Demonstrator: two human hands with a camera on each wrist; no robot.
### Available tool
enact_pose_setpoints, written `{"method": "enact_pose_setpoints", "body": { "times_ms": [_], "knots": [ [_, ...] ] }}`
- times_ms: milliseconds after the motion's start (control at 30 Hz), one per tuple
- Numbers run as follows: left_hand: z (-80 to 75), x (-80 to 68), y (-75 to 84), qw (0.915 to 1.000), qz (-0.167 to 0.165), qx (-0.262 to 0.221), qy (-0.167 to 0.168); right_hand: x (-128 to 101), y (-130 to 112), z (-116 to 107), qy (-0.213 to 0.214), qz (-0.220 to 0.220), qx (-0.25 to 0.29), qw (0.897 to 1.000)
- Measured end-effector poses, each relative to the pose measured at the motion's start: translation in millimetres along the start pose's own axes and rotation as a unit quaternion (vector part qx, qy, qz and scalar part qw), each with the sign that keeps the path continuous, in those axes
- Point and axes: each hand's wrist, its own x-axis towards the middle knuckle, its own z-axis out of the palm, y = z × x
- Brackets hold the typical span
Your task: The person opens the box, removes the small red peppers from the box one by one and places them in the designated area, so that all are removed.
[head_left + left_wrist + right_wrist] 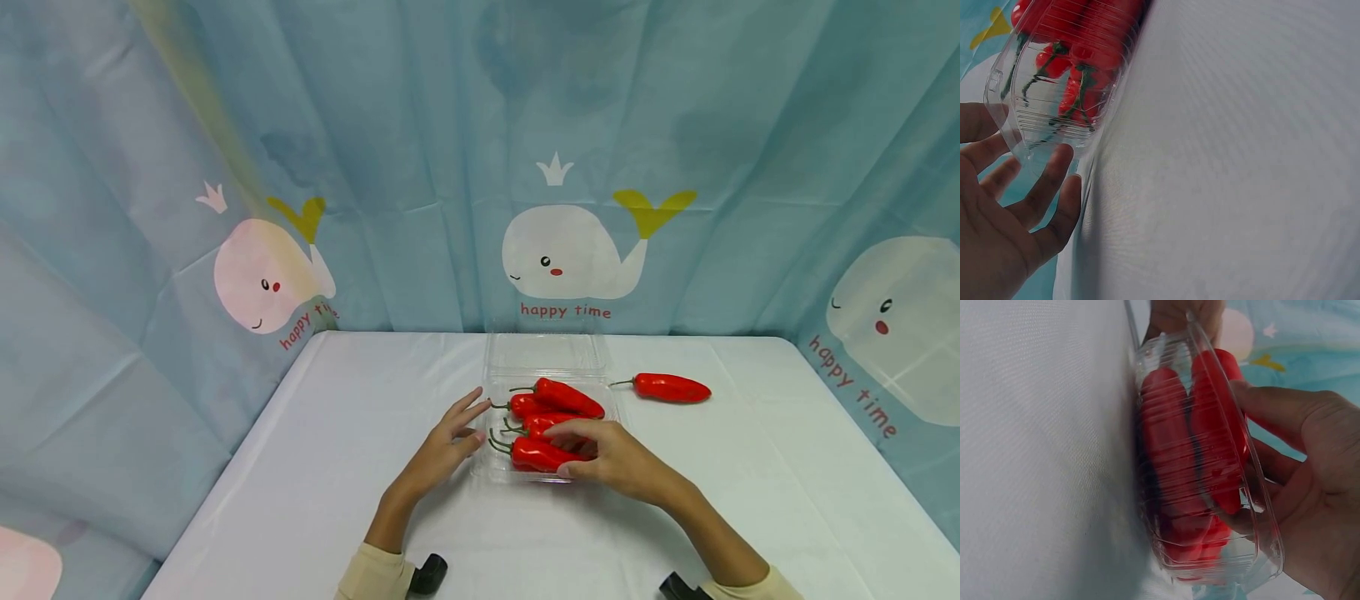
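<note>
Several red chili peppers [551, 455] with green stems lie in a clear plastic container [495, 476], stems toward the left. My right hand [611, 458] reaches over the container's right side and holds the front pepper, with the thumb on the near side and the fingers on the far side. From the right wrist view, the thumb presses the upper pepper [1217, 419] above the rim. My left hand [444, 450] is beside the container's left end, its fingers spread and loosely extended. In the left wrist view, those fingertips are at the container's clear end wall; whether they touch cannot be told.
Behind the container its clear lid [545, 354] stands folded back toward the curtain. One more red pepper [671, 388] lies on the white table [765, 467], right of the container. A blue curtain [420, 167] with whale prints hangs along the back and sides.
</note>
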Motion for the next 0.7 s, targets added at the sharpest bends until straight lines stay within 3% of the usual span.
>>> {"method": "enact_pose_setpoints", "body": {
  "times_ms": [700],
  "knots": [
    [0.2, 0.5, -0.4, 1.0, -0.003, 0.001, 0.001, -5, -6, -12, 0.033, 0.0, -0.043, 0.999]
  ]
}}
